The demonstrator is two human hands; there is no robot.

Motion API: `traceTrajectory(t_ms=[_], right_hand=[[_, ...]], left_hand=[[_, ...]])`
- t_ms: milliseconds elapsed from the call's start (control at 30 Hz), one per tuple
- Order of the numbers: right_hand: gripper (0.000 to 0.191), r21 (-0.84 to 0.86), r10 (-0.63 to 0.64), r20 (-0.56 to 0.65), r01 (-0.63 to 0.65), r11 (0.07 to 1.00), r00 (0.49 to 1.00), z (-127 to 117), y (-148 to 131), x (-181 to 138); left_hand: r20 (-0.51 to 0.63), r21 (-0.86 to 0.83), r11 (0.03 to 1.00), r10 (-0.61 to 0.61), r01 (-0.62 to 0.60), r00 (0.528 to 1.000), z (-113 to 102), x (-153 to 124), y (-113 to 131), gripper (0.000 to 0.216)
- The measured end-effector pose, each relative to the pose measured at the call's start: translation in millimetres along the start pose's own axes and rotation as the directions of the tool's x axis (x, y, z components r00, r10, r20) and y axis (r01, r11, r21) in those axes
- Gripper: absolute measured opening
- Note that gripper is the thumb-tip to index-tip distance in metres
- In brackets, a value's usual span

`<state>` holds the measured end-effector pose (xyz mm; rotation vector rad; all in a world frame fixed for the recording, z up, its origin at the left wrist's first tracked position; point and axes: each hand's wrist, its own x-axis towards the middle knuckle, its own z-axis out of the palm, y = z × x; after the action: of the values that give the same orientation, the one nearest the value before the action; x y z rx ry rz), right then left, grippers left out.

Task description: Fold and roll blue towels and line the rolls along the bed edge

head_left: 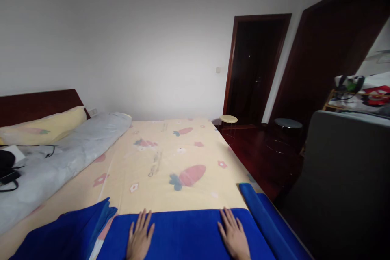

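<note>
A blue cloth (185, 235) lies flat at the near end of the bed, its far edge running straight across. Flat on its left part rests my left hand (140, 233), fingers spread. My right hand (234, 233) lies on the right part in the same way, fingertips close to the far edge. Left of the cloth is a crumpled blue cloth (65, 231). A folded or rolled blue cloth (262, 215) runs along the right side, by the bed's edge. The lower edge of the flat cloth is cut off by the frame.
The bed (118, 178) has a cream sheet with carrot prints. A grey rolled quilt (67, 166), a yellow pillow (67, 122) and black cables lie left. Two stools, one yellow-topped (228, 119) and one grey-topped (288, 123), stand right, beyond a dark grey panel (344, 178).
</note>
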<state>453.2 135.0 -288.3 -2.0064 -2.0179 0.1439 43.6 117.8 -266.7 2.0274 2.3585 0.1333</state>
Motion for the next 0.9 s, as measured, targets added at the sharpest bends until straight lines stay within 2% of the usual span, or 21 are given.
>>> traceTrajectory(t_ms=[100, 167, 300, 467, 533, 600, 633, 700, 767, 800, 833, 900], right_hand=[[0.069, -0.099, 0.109, -0.027, -0.111, 0.989, 0.994, -8, 47, 2], [0.071, -0.121, 0.112, -0.058, -0.118, 0.986, 0.992, -6, 60, 1], [0.072, -0.124, 0.123, -0.127, -0.139, 0.982, 0.984, 3, 60, 0], [0.072, -0.102, 0.156, -0.052, -0.161, 0.982, 0.986, 2, 69, 8], [0.070, -0.115, 0.161, -0.062, -0.168, 0.979, 0.985, 1, 64, 10], [0.061, -0.130, 0.119, -0.115, -0.134, 0.983, 0.986, 6, 43, 9], [0.057, -0.118, 0.065, -0.138, -0.081, 0.990, 0.988, 12, 24, 6], [0.055, -0.041, -0.108, -0.148, 0.103, 0.994, 0.983, 29, -23, -2], [0.057, 0.067, -0.287, -0.149, 0.300, 0.952, 0.946, 48, -71, -12], [0.059, 0.090, -0.322, -0.180, 0.341, 0.936, 0.930, 57, -91, -17], [0.060, 0.100, -0.336, -0.206, 0.362, 0.927, 0.919, 63, -106, -21], [0.062, 0.097, -0.315, -0.256, 0.348, 0.932, 0.914, 68, -115, -28]], left_hand=[[-0.042, 0.099, 0.960, -0.259, 0.262, 0.965, 2, 6, -50, 0.067], [-0.034, 0.130, 0.928, -0.347, 0.348, 0.937, 5, 9, -71, 0.071], [0.029, 0.109, 0.933, -0.347, 0.342, 0.938, 1, 14, -86, 0.073], [0.024, 0.069, 0.956, -0.289, 0.287, 0.957, -22, 15, -89, 0.064], [0.002, 0.072, 0.967, -0.245, 0.245, 0.969, -28, 9, -76, 0.064], [-0.025, 0.060, 0.985, -0.160, 0.161, 0.987, -26, -3, -46, 0.063], [-0.031, 0.044, 0.994, -0.094, 0.096, 0.995, -21, -10, -24, 0.062], [-0.016, -0.032, 0.997, 0.075, -0.076, 0.997, -7, -23, 25, 0.057], [0.035, -0.115, 0.969, 0.225, -0.220, 0.974, 10, -33, 71, 0.054], [0.033, -0.124, 0.959, 0.262, -0.257, 0.964, 18, -37, 87, 0.049], [0.025, -0.126, 0.952, 0.284, -0.279, 0.958, 24, -41, 97, 0.043], [-0.001, -0.106, 0.954, 0.282, -0.280, 0.960, 31, -48, 99, 0.032]])
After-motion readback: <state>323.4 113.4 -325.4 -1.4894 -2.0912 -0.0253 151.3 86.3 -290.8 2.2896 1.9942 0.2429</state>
